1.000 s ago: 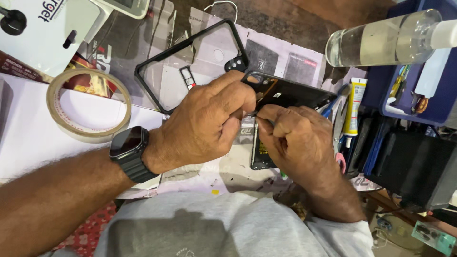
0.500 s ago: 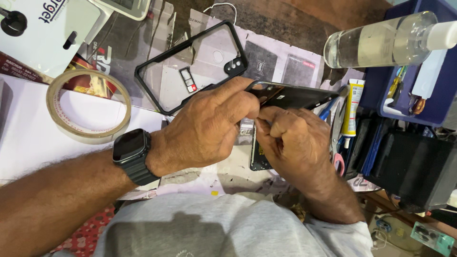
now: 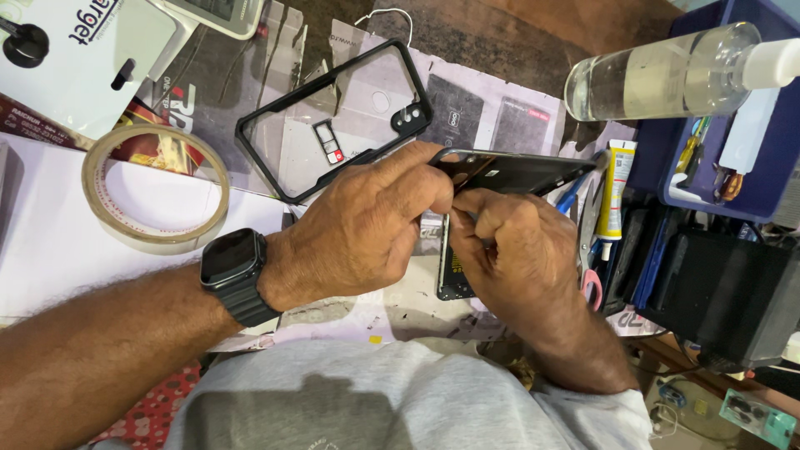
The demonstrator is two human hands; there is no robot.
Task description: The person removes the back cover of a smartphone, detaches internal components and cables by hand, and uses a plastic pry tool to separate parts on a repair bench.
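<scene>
Hands (image 3: 450, 233) beside tape roll (image 3: 156, 187), phone case (image 3: 333, 121)

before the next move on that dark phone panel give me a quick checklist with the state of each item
1. Both hands on the dark phone panel: ok, left hand and right hand pinch its near edge.
2. Panel lifted off the bench: ok, tilted above the papers.
3. Tool between the fingertips: cannot tell, hidden.
4. Clear phone case out of the way: ok, lies apart behind the hands.
5. Clear bottle stable: cannot tell, it lies on its side on the blue tray.
</scene>
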